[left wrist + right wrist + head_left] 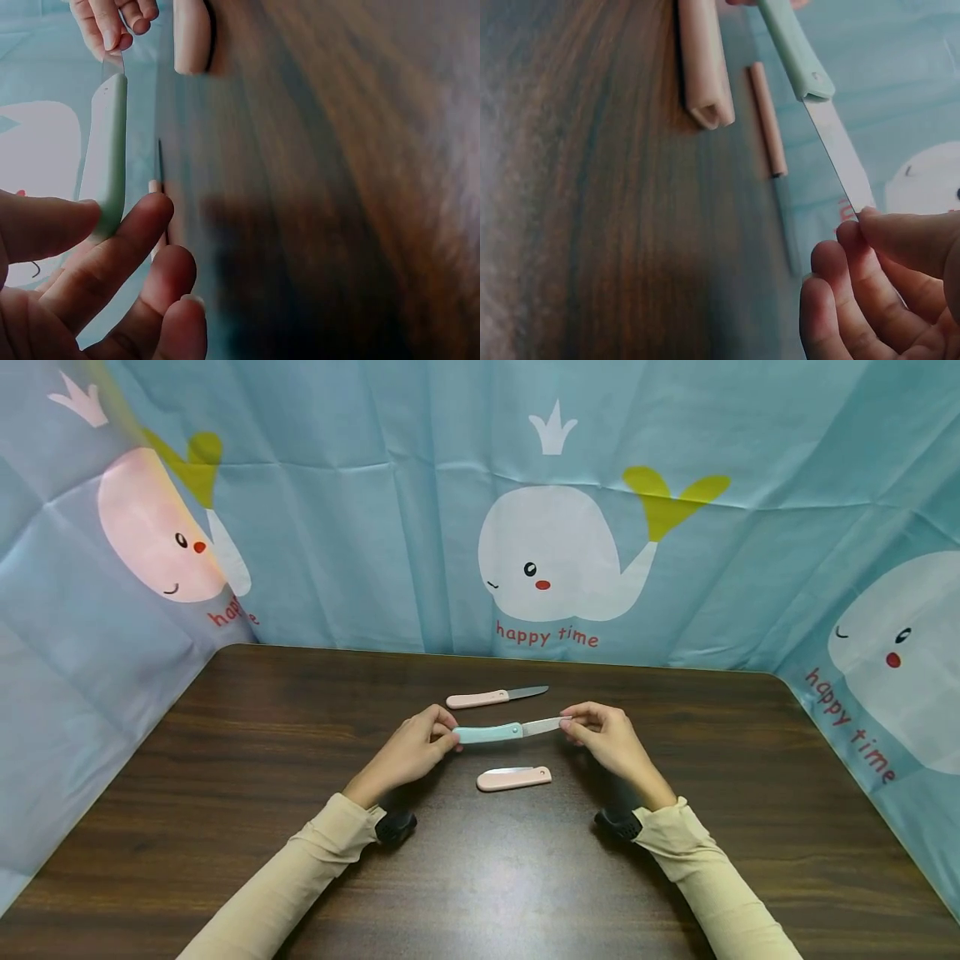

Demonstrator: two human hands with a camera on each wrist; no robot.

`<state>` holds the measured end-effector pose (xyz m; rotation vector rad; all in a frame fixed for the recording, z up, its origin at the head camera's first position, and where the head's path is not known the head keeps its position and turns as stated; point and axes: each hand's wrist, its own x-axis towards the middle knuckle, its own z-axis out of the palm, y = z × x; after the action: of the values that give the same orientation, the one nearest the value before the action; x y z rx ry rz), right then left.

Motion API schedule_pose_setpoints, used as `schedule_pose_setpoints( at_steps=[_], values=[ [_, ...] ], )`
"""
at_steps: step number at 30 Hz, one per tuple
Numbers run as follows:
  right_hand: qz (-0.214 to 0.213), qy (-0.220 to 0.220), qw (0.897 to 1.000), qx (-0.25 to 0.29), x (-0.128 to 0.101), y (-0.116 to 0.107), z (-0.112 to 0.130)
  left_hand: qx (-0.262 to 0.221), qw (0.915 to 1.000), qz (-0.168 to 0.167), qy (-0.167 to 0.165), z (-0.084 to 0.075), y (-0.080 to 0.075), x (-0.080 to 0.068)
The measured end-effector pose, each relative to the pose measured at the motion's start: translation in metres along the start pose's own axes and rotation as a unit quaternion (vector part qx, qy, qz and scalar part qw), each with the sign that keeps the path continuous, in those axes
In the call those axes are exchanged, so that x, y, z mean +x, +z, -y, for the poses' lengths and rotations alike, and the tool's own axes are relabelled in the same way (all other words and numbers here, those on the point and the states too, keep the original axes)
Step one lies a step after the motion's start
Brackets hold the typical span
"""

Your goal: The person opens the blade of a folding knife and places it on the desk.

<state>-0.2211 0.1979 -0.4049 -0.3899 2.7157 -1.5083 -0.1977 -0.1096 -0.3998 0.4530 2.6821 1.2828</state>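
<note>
Between both hands a mint-green folding knife (489,733) is held up off the table with its blade swung out. My left hand (411,745) pinches the handle's end between thumb and fingers. At the other side my right hand (609,742) pinches the blade near its tip, which the right wrist view shows closely at the blade (841,154). Beyond it lies a pink folding knife (477,698) with its blade out to the right. Nearer the person, a second pink folding knife (514,779) lies with its blade folded into the handle.
All of this is over a dark brown wooden table (315,710). A light blue curtain (420,552) with whale prints hangs along the table's back and sides. Black wrist devices (395,827) sit at both cuffs, close above the tabletop.
</note>
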Motion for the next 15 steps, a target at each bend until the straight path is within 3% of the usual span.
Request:
schedule_pose_setpoints(
  at_steps=[15],
  values=[
    [-0.021, 0.030, 0.999, -0.021, 0.026, 0.013, -0.005, 0.036, 0.9991, -0.010, -0.021, 0.005, -0.007, 0.020]
  ],
)
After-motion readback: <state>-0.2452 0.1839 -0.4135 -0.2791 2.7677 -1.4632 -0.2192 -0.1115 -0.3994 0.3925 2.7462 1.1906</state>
